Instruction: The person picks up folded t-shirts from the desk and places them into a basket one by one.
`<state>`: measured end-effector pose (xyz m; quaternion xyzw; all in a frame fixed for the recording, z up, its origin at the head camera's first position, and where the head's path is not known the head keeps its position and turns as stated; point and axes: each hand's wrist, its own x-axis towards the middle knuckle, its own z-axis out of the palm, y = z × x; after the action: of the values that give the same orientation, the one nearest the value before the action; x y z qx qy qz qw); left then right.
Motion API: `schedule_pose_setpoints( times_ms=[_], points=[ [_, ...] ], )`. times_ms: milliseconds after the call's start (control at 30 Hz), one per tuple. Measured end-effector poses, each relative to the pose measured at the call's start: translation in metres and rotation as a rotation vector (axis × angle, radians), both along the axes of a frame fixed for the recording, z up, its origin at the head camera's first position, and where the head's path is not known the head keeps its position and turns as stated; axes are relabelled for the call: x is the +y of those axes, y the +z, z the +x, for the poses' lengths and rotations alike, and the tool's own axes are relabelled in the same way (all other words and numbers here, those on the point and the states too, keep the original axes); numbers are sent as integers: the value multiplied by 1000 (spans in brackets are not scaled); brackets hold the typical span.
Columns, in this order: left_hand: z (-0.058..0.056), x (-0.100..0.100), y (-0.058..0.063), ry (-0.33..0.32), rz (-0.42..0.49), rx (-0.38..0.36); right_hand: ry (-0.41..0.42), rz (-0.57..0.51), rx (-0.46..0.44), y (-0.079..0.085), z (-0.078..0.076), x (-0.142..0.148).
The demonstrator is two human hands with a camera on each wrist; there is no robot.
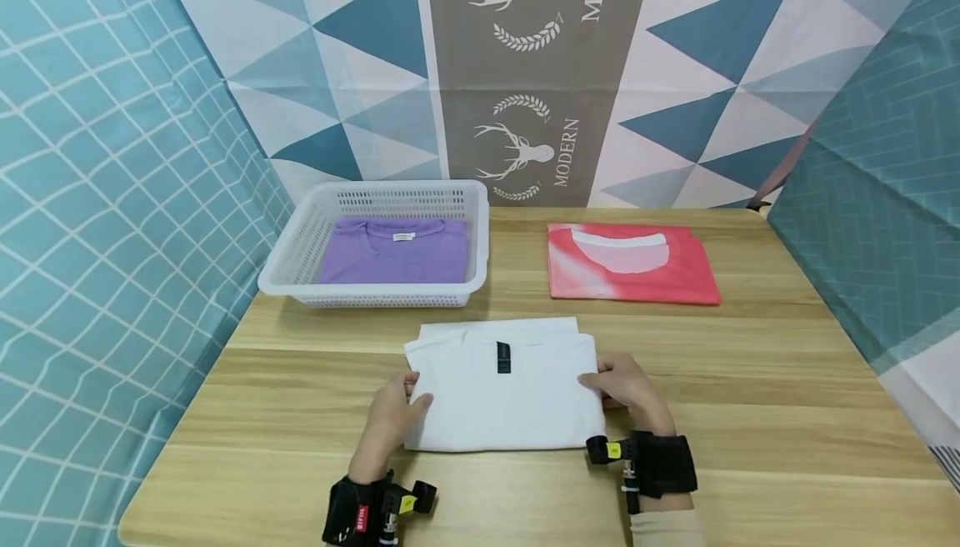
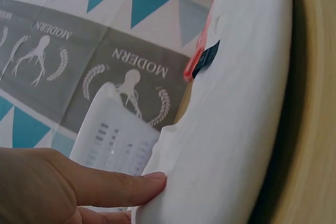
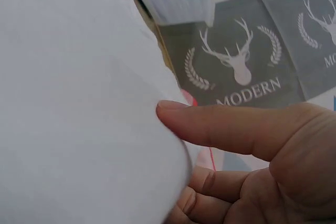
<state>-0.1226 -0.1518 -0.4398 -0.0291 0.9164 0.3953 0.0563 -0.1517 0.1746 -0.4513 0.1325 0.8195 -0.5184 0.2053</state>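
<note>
A folded white T-shirt (image 1: 510,401) with a dark neck label lies at the front middle of the wooden table, its collar side facing away from me. My left hand (image 1: 392,414) pinches the shirt's left edge, thumb on top and fingers beneath; the left wrist view shows that thumb (image 2: 126,188) pressed on the white cloth. At the opposite edge my right hand (image 1: 628,387) grips the shirt the same way. Its thumb (image 3: 210,124) lies over the cloth in the right wrist view, with curled fingers underneath.
Back left stands a white plastic basket (image 1: 300,289) with a folded purple T-shirt (image 1: 420,255) in it. A folded red and white T-shirt (image 1: 675,268) lies at the back right. Patterned cloth (image 1: 517,72) hangs behind the table, and tiled-print cloth (image 1: 112,197) borders its left side.
</note>
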Motion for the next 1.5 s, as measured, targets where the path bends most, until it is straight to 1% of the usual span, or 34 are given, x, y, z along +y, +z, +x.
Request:
schedule_pose_setpoints(
  times_ms=[67,200,433,533,633,800,900,1067,1133,1200,1300,1400,1500],
  points=[
    [0,6,0,-15,8,2,-5,1,-1,1,2,7],
    [-1,16,-3,-25,25,3,-14,10,-10,3,5,19],
    [-5,29,-4,-49,32,8,-52,25,-22,7,11,31],
    [-9,30,-4,-52,33,6,-60,29,-23,9,12,33],
    [-13,30,-3,-38,38,-10,-70,55,-35,13,10,33],
    [-18,27,-2,-23,55,-46,-91,96,-83,18,5,32],
    [-24,25,-2,-27,58,-64,-92,93,-94,19,3,32],
    [-36,19,-1,-47,62,-124,-77,69,-52,19,1,36],
    [-41,16,0,-44,62,-153,-74,59,-48,19,0,37],
    [-46,13,0,-36,51,-164,-73,48,-62,20,-2,39],
    [-53,11,-1,-42,7,-153,-62,43,-79,20,-6,39],
    [-59,13,-2,-57,-35,-109,-49,51,-103,21,-10,39],
    [-65,19,-4,-56,-19,-97,-57,53,-128,21,-13,39]
  ],
)
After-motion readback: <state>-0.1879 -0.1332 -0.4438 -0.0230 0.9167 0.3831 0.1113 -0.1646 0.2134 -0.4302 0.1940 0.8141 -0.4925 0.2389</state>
